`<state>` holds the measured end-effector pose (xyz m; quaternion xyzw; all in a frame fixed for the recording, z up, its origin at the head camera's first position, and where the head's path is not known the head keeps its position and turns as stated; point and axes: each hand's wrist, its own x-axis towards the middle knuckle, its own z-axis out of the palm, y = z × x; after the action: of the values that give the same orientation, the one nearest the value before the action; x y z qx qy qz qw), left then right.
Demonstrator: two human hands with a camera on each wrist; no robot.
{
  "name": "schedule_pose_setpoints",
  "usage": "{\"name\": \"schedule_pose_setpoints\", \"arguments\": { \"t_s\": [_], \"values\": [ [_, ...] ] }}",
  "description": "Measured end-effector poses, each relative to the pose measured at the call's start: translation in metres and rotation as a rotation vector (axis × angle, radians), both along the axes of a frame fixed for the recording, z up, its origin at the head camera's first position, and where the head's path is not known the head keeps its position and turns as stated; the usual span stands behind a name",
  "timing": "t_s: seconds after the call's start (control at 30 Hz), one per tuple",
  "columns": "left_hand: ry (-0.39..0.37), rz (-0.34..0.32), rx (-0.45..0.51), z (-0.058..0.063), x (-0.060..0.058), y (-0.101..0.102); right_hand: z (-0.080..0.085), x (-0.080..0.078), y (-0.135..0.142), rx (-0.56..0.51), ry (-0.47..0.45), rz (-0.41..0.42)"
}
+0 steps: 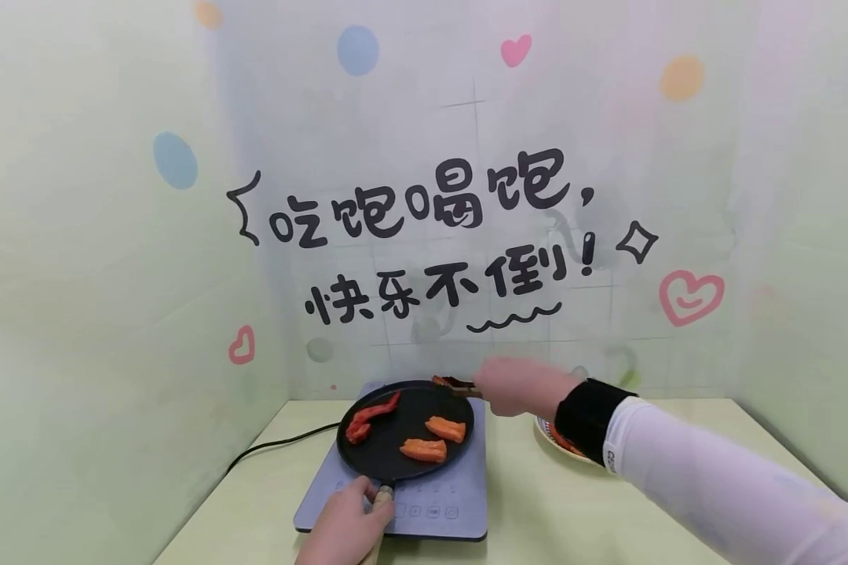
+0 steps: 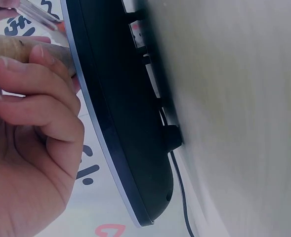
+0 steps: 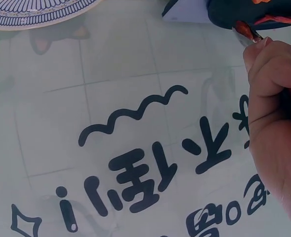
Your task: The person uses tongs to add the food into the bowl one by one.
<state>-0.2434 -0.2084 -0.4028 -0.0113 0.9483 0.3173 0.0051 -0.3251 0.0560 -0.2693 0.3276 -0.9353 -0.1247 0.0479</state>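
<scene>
A black flat frying pan [image 1: 396,447] sits on the cooktop, with a red, glossy strip of food [image 1: 371,417] at its left and two orange, meat-like pieces [image 1: 424,450] at its right. My left hand [image 1: 346,522] grips the pan's tan handle [image 2: 9,54], fingers curled round it in the left wrist view. Over the pan's far right rim, my right hand [image 1: 512,386] holds metal tongs [image 2: 39,15]; something red shows inside the fist in the right wrist view. At the tongs' tip is a dark red piece of food [image 3: 246,30].
Beneath the pan is a grey induction cooktop [image 1: 466,502], its black cord [image 1: 275,441] running left. A patterned plate [image 3: 46,19] with red food stands right of it, partly hidden by my right forearm. Printed walls enclose the table [image 1: 544,510] behind and on both sides.
</scene>
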Motion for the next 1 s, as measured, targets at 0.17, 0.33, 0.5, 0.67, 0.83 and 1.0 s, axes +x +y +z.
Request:
{"name": "schedule_pose_setpoints", "arguments": {
  "t_s": [0.17,0.33,0.5,0.67,0.83,1.0],
  "values": [
    [0.004,-0.006,-0.004,0.0,-0.001,0.0,-0.008,0.002,-0.019,0.039,-0.015,-0.016],
    [0.005,-0.008,-0.004,0.0,-0.002,0.0,-0.015,0.002,-0.034,0.037,-0.021,-0.013],
    [0.011,-0.02,0.0,-0.001,-0.001,-0.001,-0.018,0.002,-0.045,0.053,-0.017,0.019],
    [0.018,-0.02,0.002,0.0,0.0,0.0,-0.018,0.002,-0.051,0.059,-0.017,0.024],
    [0.03,-0.025,0.0,0.001,0.0,0.0,-0.017,0.003,-0.053,0.071,-0.02,0.015],
    [0.02,-0.024,0.002,0.001,0.0,0.0,-0.017,0.003,-0.053,0.079,-0.02,0.012]
  ]
}}
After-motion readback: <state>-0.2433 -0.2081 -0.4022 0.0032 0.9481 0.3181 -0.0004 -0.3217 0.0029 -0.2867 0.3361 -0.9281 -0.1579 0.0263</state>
